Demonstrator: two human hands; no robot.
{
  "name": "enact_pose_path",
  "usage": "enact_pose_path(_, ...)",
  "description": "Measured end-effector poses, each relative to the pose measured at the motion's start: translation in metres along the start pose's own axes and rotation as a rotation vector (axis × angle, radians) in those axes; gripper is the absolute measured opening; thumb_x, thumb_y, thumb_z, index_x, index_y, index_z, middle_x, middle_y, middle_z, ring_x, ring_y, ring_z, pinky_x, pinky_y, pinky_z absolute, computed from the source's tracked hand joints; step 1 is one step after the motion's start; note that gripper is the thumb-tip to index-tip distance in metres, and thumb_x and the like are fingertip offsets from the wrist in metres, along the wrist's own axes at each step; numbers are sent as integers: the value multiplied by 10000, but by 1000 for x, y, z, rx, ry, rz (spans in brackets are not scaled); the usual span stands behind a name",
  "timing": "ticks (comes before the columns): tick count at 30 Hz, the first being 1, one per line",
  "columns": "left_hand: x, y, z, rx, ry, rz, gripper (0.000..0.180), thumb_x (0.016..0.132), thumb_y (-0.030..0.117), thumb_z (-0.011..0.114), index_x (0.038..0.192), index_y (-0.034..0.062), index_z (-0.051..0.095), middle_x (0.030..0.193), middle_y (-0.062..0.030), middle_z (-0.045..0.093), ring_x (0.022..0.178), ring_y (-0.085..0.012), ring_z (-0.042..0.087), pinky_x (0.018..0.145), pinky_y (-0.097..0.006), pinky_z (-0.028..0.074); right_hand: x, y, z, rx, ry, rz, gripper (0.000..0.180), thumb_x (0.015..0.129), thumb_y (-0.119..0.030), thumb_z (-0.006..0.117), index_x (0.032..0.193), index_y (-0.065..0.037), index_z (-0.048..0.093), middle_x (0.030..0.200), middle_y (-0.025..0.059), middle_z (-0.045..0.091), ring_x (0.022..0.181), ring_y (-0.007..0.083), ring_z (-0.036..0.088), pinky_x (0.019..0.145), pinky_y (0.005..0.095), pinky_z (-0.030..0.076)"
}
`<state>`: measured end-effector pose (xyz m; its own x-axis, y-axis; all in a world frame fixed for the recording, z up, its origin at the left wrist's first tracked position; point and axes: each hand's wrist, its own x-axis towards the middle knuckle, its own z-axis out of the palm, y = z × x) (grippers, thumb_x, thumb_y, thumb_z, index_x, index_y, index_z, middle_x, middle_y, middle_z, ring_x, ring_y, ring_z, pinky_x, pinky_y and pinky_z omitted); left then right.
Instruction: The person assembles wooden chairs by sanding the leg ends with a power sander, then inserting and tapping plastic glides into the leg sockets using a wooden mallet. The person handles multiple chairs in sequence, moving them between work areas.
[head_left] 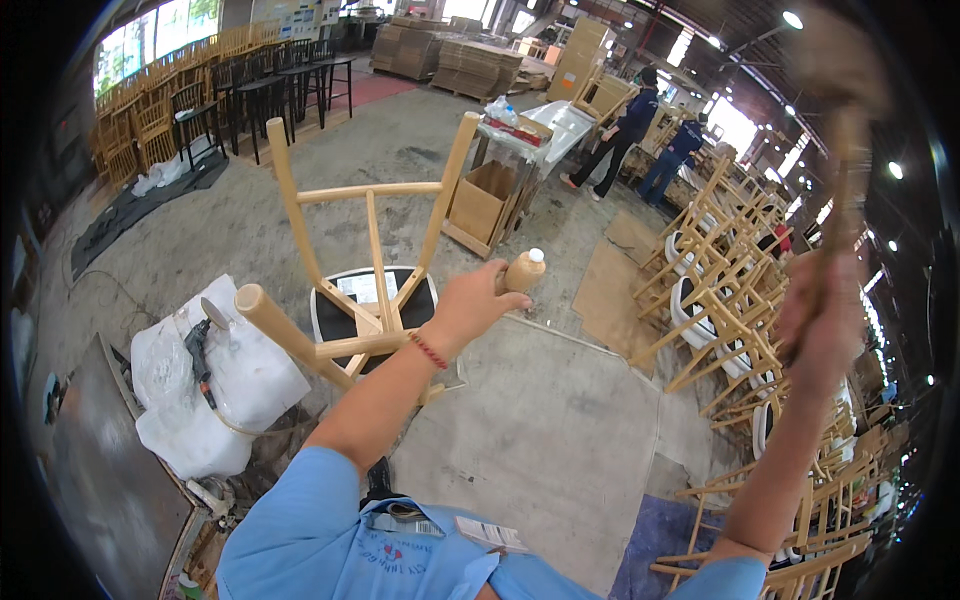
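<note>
In front of me a pale wooden chair [448, 190] stands upside down, its legs pointing up. Its black seat [331, 312], edged in white with a paper label, faces the floor side. My left hand [473, 303] is wrapped around the near right leg, just below its end. On that leg's end sits a small white cap [536, 255]. High at the right, my right hand [825, 310] grips a wooden-handled mallet [848, 180], raised well above the chair and apart from it. Motion smears the mallet's head and my right hand.
White padding with a power tool [200, 345] lies on a bench [105, 480] at left. Several wooden chairs [720, 310] are stacked at right. A cart [490, 195] stands beyond, with two people [630, 130] farther back. Dark stools [290, 75] line the far left.
</note>
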<state>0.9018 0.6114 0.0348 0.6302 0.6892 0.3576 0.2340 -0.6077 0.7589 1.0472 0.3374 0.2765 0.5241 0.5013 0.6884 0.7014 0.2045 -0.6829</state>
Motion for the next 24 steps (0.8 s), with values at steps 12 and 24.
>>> enact_pose_path(12, -12, -9, 14, -37, 46, -26, 377, 865, 348, 700, 1006, 6, 627, 828, -167, 686, 766, -309, 675, 663, -410, 530, -84, 91, -40, -320, -511, 689, 409, 987, -257, 533, 1353, -77, 545, 607, 6, 523, 466, 92, 511, 428, 259, 408)
enact_pose_path(24, 53, -147, 28, -1409, 104, -779, 204, 982, 123, 526, 1158, 21, 545, 864, -65, 556, 683, -137, 505, 531, -239, 407, -88, 261, 117, 313, -273, 888, 148, 882, -112, 650, 972, -73, 540, 663, 9, 517, 409, 76, 441, 336, 242, 334)
